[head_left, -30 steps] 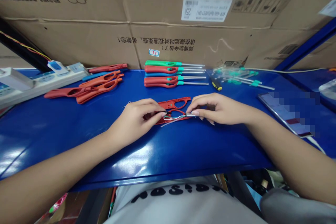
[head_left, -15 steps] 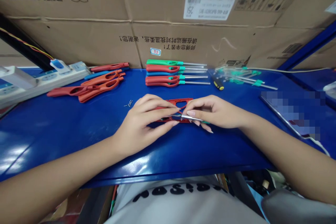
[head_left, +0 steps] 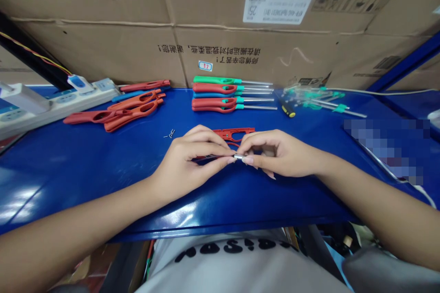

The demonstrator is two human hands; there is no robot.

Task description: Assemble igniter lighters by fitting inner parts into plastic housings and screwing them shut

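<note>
My left hand (head_left: 192, 158) is pinched, thumb against fingertips, at the left end of a small silver metal tube (head_left: 238, 156). From the other side, my right hand (head_left: 283, 153) grips the same tube between thumb and forefinger, its other fingers loosely curled. Most of the tube is hidden by my fingers. Just behind the hands lies a red plastic lighter shell half (head_left: 237, 134) with a looped trigger opening. A second red part in front of it is largely covered by my hands. Several small screws (head_left: 171, 134) lie left of the shell.
Stacked long-nosed lighters (head_left: 216, 105) lie at the back. Red, orange and blue handle shells (head_left: 129, 114) sit left, beside a white power strip (head_left: 65, 100). A screwdriver (head_left: 288, 109), metal tubes with green fittings (head_left: 319, 98) and a phone (head_left: 381, 151) are right. A cardboard box (head_left: 206, 32) stands behind.
My left hand has moved right from the black part and thin wires to the metal tube in my right hand. The tube now sits between both hands, and the wires are hidden.
</note>
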